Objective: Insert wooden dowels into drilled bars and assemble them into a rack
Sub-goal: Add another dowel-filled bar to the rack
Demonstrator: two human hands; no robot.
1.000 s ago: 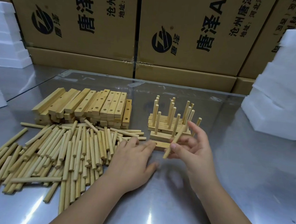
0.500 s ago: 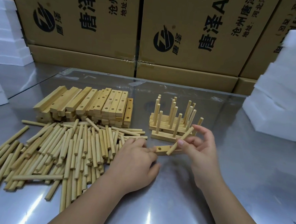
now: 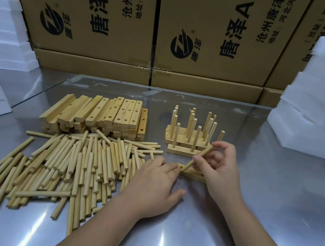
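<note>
Dowel (image 3: 199, 159), a smooth, pale, round stick, tilts with its low end at a hole in the square drilled bar (image 3: 192, 175), which lies on the shiny metal table (image 3: 270, 192). My right hand (image 3: 220, 168) pinches it between thumb and fingertips. My left hand (image 3: 155, 183) lies nearly flat, fingertips touching the bar's left end, with loose dowels (image 3: 74, 164) heaped to the left.

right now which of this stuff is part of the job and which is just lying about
In the job: dowel pinched by right hand, drilled bar touched by left hand, loose dowels, stacked bars, dowelled bars.
Lying about: cardboard boxes, white foam blocks.
</note>
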